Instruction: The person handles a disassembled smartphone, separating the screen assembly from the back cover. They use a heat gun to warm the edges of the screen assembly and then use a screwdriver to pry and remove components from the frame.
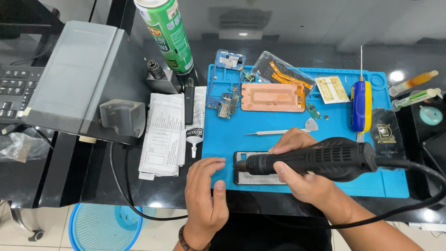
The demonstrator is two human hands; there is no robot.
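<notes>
My right hand (297, 179) grips a black hot-air gun (316, 160), its nozzle pointing left over a phone frame (260, 179) that lies flat at the front of the blue work mat (278, 125). My left hand (204, 186) rests flat at the mat's front left edge, fingers apart, fingertips beside the frame's left end and holding nothing. The gun's black cable (418, 195) runs off to the right. Most of the frame is hidden under the gun and my right hand.
On the mat lie tweezers (267, 133), a copper-coloured phone panel (273, 97), a blue phone chassis (225, 76), a circuit board (227, 106) and a blue-and-yellow tool (361, 104). A green spray can (167, 32), a grey box (69, 76), papers (163, 135) and a glue tube (195, 130) sit left. A blue basket (104, 227) stands on the floor.
</notes>
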